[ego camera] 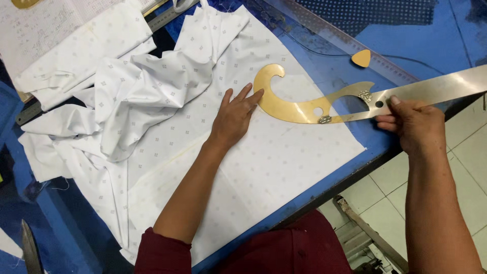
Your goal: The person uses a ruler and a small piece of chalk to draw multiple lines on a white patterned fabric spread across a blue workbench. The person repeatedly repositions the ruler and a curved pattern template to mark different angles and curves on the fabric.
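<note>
White cloth with a small diamond print lies spread on a blue table, bunched in folds at the left. My left hand lies flat on the cloth, fingers apart, fingertips touching the curved brass end of a tailor's curve ruler. The ruler's brass curl rests on the cloth, and its long steel blade runs out to the right past the table edge. My right hand grips the ruler where brass joins steel, thumb on top.
A small yellow piece of tailor's chalk lies on the table beyond the ruler. A clear long ruler runs diagonally across the far side. Scissors' blade tip shows at bottom left. Tiled floor lies past the table's right edge.
</note>
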